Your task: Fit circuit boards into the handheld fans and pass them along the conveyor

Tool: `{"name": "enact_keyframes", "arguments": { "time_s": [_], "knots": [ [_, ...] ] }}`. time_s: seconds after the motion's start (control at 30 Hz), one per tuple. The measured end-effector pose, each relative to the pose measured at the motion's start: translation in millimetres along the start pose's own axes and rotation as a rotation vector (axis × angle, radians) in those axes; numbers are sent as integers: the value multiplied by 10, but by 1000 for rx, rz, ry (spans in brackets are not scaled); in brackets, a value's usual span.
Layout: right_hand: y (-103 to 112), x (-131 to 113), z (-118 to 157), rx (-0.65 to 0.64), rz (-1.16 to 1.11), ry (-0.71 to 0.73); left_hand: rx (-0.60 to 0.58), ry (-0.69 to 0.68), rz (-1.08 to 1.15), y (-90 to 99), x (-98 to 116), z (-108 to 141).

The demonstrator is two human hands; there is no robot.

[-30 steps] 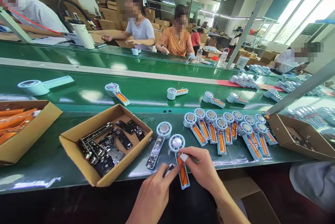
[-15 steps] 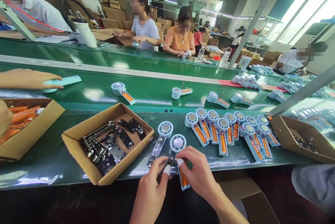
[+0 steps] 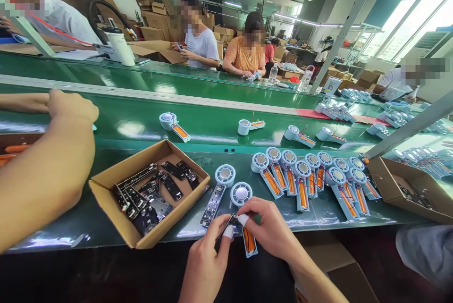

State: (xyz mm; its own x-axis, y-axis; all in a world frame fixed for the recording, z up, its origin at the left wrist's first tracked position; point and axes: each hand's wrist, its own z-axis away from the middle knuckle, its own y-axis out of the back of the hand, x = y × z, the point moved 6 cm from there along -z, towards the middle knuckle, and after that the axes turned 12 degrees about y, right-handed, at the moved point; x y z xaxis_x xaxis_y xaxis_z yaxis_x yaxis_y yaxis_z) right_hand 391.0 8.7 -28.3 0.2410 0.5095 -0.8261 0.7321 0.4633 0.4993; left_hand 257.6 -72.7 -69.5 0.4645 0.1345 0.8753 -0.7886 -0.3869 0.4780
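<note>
My left hand [image 3: 208, 253] pinches a narrow black circuit board [image 3: 224, 230] between thumb and fingers, a white cover on the thumb. Against the board's upper end, my right hand [image 3: 269, 230] has its thumb and forefinger pressed together; what they grip is too small to make out. Beneath my right hand lies a light-blue handheld fan housing [image 3: 242, 193] with an orange battery [image 3: 250, 242] in its handle, partly covered by my fingers. To its left is another fan housing [image 3: 225, 174] with a circuit board [image 3: 213, 206] along its handle.
A cardboard box [image 3: 116, 220] of circuit boards stands left, and a second box [image 3: 424, 185] right. Several fan housings [image 3: 302, 185] lie grouped on the right; others sit along the green conveyor [image 3: 208, 121]. A co-worker's arm [image 3: 46, 171] reaches in from the left. People work opposite.
My fingertips and the circuit board have come closer together at the board's end. On the left, the co-worker's arm has swung in over the orange-filled box, hiding much of it.
</note>
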Motion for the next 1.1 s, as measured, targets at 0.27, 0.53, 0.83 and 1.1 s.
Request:
{"name": "enact_keyframes", "arguments": {
  "time_s": [0.27,0.53,0.83,1.1],
  "knots": [
    [-112,-41,90,113,220,131,42,-35,40,44,124,33],
    [-189,-27,136,161,251,188,221,-283,-60,67,185,137],
    [-29,-3,-4,-55,3,201,-101,-207,32,146,110,-121],
    [-53,54,20,4,27,78,-125,-158,13,109,162,-119]
  ]
}}
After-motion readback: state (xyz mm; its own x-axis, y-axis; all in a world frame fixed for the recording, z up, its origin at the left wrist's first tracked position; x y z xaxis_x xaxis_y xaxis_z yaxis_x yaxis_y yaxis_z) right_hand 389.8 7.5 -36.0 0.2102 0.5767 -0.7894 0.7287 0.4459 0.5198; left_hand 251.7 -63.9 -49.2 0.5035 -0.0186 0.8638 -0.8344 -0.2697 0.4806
